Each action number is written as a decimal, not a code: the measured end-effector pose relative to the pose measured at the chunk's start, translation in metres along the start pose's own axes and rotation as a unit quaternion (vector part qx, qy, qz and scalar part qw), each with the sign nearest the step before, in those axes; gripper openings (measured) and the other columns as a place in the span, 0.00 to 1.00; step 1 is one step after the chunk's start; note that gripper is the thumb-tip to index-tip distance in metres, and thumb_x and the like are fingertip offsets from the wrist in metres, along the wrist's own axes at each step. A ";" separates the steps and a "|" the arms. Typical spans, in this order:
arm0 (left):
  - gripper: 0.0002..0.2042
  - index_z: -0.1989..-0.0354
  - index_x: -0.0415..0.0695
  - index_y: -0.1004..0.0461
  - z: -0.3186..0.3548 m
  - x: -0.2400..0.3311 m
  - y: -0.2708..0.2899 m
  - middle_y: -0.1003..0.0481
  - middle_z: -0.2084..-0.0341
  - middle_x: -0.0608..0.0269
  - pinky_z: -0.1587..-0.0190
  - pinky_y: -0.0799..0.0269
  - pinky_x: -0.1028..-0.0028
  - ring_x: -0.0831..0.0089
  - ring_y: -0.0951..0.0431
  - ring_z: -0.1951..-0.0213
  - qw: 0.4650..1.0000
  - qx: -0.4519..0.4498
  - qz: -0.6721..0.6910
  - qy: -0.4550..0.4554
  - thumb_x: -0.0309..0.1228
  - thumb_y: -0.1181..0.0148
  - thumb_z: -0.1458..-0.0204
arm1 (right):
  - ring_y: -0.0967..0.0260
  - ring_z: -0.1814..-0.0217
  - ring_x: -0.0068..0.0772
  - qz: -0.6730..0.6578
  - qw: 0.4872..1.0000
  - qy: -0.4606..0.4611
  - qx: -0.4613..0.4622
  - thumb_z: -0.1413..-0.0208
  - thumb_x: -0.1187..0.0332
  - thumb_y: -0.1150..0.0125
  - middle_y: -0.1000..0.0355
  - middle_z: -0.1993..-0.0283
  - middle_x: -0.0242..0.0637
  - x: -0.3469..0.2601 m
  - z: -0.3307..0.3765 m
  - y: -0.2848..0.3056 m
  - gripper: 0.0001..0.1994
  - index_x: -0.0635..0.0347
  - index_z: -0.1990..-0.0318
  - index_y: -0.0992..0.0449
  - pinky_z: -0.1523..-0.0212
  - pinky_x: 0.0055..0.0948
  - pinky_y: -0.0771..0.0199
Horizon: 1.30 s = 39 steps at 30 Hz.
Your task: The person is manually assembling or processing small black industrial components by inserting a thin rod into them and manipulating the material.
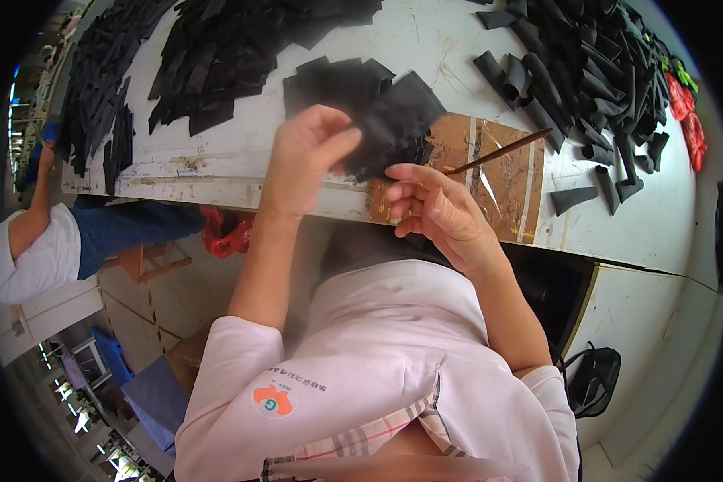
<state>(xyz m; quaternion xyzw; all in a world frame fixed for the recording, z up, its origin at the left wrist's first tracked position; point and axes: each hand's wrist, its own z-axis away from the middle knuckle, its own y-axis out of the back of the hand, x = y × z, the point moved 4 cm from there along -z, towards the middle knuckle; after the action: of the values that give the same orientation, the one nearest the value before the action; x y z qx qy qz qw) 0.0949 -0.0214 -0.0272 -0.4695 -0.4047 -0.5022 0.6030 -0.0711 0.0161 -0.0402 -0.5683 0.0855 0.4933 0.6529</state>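
Observation:
My left hand (309,157) is closed, thumb against fingers, at the edge of a blurred black piece of fabric (398,116), which it grips. Under and behind it lies a small pile of similar flat black pieces (329,80). My right hand (446,213) is beside the lower right of that piece, its fingers loosely curled and apart, the index fingertip close to the fabric; whether it touches is unclear. A thin brown stick (506,149) slants over the brown board (506,205), its lower end just behind my right index finger.
Large heaps of flat black pieces (217,56) cover the far left of the white table (426,40). Rolled black pieces (586,72) pile up at the right, beside red plastic bags (683,108). Another person (36,245) is at the table's left side, near a wooden stool (157,261).

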 end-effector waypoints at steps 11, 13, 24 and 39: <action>0.13 0.62 0.39 0.33 0.049 -0.019 -0.036 0.28 0.72 0.63 0.74 0.38 0.81 0.78 0.30 0.75 0.967 -0.059 0.239 0.062 0.26 0.50 0.58 | 0.31 0.72 0.22 -0.107 0.994 -0.016 0.020 0.50 0.68 0.44 0.28 0.68 0.35 0.000 -0.004 0.017 0.08 0.61 0.64 0.29 0.73 0.19 0.31; 0.14 0.61 0.38 0.33 0.051 -0.019 -0.036 0.29 0.72 0.62 0.73 0.37 0.81 0.77 0.30 0.74 0.971 -0.057 0.225 0.066 0.26 0.51 0.58 | 0.31 0.72 0.23 -0.110 0.994 -0.019 0.017 0.50 0.68 0.44 0.28 0.67 0.35 0.001 -0.004 0.015 0.08 0.61 0.64 0.29 0.73 0.19 0.31; 0.01 0.74 0.37 0.30 0.045 -0.022 -0.033 0.29 0.82 0.69 0.79 0.38 0.87 0.87 0.33 0.80 0.995 0.061 -0.039 -0.063 0.20 0.46 0.55 | 0.33 0.80 0.35 0.705 0.698 0.001 0.124 0.54 0.63 0.42 0.29 0.77 0.39 -0.024 -0.001 0.000 0.11 0.60 0.78 0.25 0.77 0.27 0.34; 0.04 0.76 0.37 0.31 0.059 -0.007 -0.061 0.29 0.84 0.58 0.81 0.35 0.79 0.75 0.29 0.82 0.911 0.157 -0.238 -0.297 0.16 0.46 0.61 | 0.36 0.80 0.32 0.696 0.566 0.434 0.085 0.61 0.82 0.44 0.35 0.74 0.37 -0.026 0.024 -0.023 0.10 0.64 0.68 0.30 0.77 0.27 0.34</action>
<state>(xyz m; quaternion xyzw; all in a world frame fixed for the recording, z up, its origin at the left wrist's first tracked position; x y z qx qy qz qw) 0.0323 0.0345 -0.0104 -0.3858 -0.7388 -0.3982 0.3832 -0.0776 0.0247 0.0004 -0.4210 0.7687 0.4800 0.0374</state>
